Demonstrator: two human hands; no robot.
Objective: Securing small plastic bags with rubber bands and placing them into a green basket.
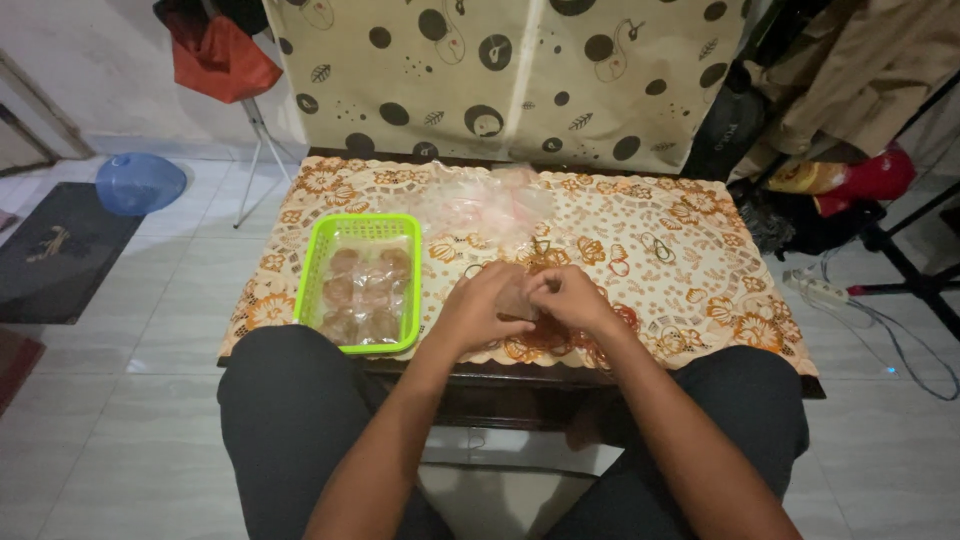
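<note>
My left hand (pixel 478 308) and my right hand (pixel 570 298) meet over the near middle of a low table, fingers pinched together on a small clear plastic packet (pixel 517 298) with something brownish inside. Left of my hands stands a lime-green plastic basket (pixel 310 270) holding several wrapped brown round pieces (pixel 362 292). A heap of clear plastic bags (pixel 480 205) lies beyond my hands near the table's far edge. The table is covered by a cream cloth with orange flowers (pixel 690 270).
My knees in dark trousers sit against the table's near edge. Behind the table hangs a beige dotted fabric cover (pixel 500 70). A blue bowl (pixel 138 182) and dark mat (pixel 55 250) lie on the tiled floor left; clothes, a power strip (pixel 820 290) and cables at right.
</note>
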